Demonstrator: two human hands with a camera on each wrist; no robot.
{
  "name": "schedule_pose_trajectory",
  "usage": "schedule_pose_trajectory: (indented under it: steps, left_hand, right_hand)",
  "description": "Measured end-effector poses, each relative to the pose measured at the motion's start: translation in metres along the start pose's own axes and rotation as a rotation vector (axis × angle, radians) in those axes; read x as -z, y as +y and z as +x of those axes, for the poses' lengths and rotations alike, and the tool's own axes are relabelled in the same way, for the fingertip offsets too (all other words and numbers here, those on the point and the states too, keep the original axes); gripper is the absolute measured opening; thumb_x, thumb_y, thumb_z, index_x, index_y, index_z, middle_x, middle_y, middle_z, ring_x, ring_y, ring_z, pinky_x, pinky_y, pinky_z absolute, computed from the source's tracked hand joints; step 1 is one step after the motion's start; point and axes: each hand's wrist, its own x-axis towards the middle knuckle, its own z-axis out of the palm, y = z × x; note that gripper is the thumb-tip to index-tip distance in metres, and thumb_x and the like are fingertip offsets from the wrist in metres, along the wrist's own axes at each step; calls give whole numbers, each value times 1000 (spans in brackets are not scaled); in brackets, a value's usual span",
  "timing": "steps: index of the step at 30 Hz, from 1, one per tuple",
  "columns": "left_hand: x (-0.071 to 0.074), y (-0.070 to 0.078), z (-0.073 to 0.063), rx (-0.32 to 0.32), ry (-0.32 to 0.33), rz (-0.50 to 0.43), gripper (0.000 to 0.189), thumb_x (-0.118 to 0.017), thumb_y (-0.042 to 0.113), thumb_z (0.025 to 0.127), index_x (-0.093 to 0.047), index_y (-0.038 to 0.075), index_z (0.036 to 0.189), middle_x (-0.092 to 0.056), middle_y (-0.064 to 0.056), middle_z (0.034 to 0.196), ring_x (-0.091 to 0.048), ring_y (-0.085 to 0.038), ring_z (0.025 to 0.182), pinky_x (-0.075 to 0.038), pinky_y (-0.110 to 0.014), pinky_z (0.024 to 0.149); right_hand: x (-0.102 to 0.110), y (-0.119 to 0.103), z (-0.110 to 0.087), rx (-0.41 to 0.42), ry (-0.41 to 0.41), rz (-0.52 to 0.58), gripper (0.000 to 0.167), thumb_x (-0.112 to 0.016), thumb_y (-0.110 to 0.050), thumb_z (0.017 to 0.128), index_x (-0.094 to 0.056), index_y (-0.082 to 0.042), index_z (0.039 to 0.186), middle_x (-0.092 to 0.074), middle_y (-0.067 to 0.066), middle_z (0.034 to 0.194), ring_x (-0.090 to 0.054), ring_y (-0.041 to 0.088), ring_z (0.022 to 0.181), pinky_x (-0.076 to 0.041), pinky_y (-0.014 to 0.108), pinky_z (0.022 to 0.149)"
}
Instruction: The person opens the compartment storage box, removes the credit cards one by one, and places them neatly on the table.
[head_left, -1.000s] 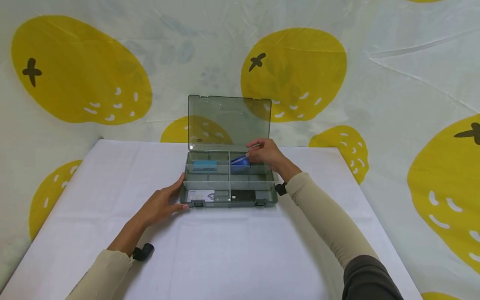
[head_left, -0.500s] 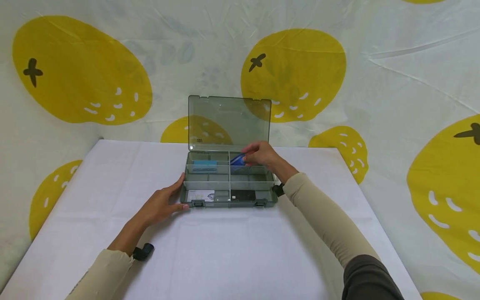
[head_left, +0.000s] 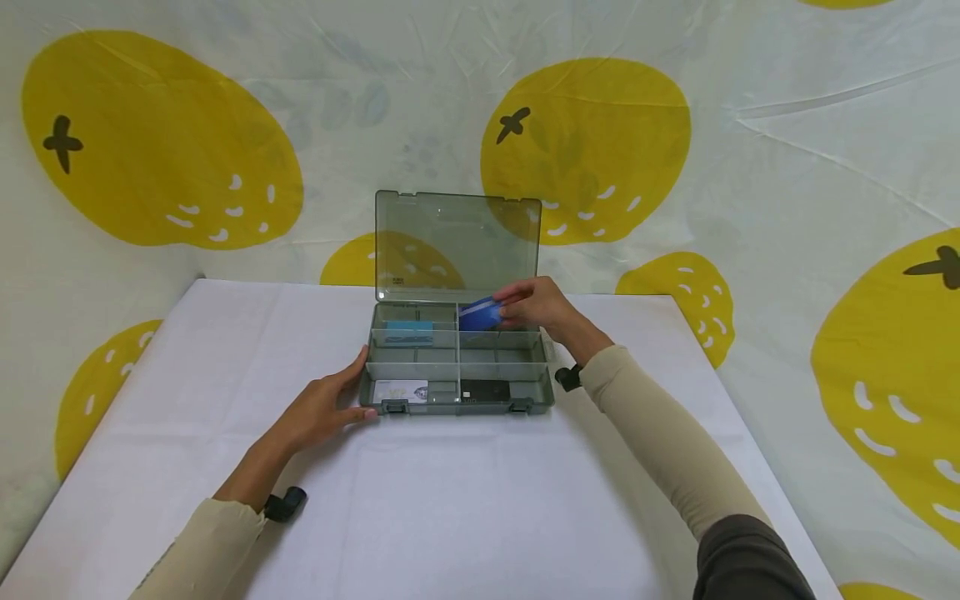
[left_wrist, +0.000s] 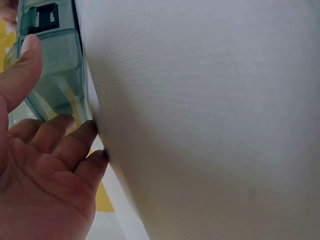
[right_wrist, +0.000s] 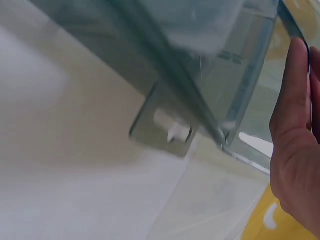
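A translucent grey divided plastic box (head_left: 414, 368) stands on the table with its lid raised. My right hand (head_left: 543, 304) pinches a blue card (head_left: 478, 315) with a pale stripe, tilted over the back right compartment. In the right wrist view, that hand (right_wrist: 295, 130) shows at the right edge, with the card edge-on between thumb and fingers. My left hand (head_left: 322, 406) rests at the box's front left corner, thumb against the front and fingers along the side. The left wrist view shows these fingers (left_wrist: 75, 150) loosely bent beside the wall, the palm holding nothing.
A light blue item (head_left: 409, 333) lies in the back left compartment. In front are a white card (head_left: 401, 391) at left and a black card (head_left: 485, 391) at right. The lid (head_left: 457, 242) stands upright before a fruit-patterned curtain (head_left: 390, 108). White cloth covers the table (head_left: 450, 500).
My right hand dips slightly toward the compartment, then shifts back right. The blue card turns so more of its face shows. My left hand and the box stay in place.
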Motion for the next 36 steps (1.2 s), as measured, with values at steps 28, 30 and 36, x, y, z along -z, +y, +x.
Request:
schedule_pose_trajectory:
  steps: [28,30,36]
  left_hand:
    - [0,-1,0,-2,1,-4,108,-85,30,92,-13,19,172,-25,-16,174,-29,-46,160,-28,-66,128]
    - [0,-1,0,-3,2,-5,108,-85,30,92,-13,19,172,-25,-16,174,-29,-46,160,-28,-66,128]
    - [0,0,0,-3,-1,-6,108,-85,30,92,-13,19,172,-25,-16,174,-30,-46,160,-29,-66,128]
  right_hand:
    - [80,33,-25,31,106,219,44,-70,8,98,-61,10,141,-74,3,108,-75,17,90,-67,28,84]
    - [87,35,-28,9,115,217,45,-69,6,99,-60,8,142,-74,1,107,-75,16,90,-66,29,87]
    - [103,43,-36,-24,154,258,48,-69,7,98,-58,9,145,-75,3,105,-75,18,91,-66,29,86]
